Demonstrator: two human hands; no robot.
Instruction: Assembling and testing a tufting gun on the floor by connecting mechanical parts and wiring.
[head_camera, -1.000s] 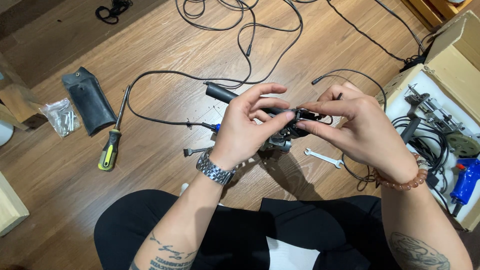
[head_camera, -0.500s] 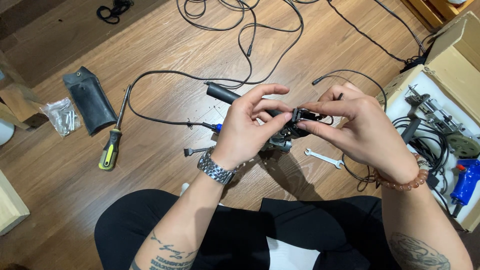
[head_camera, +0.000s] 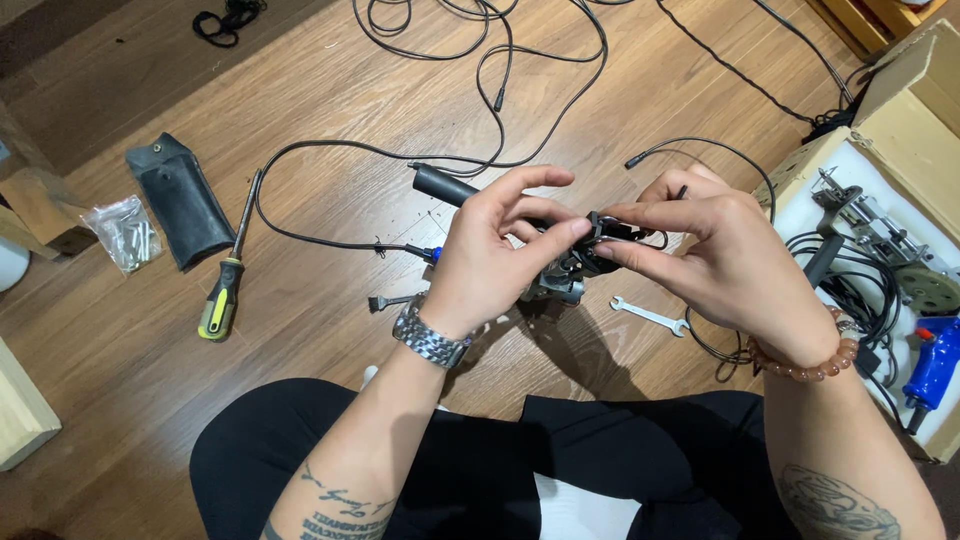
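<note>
My left hand and my right hand meet over a small black and metal device held above the wooden floor. The left hand wraps its body from the left, fingers over the top. Thumb and forefinger of the right hand pinch a small black part at the device's right end. A black cylindrical handle with a cable sticks out behind the left hand. Most of the device is hidden by my fingers.
A yellow-handled screwdriver, a black pouch and a bag of small metal parts lie on the left. A small wrench lies under my right hand. Black cables loop across the floor. An open box of tools stands at right.
</note>
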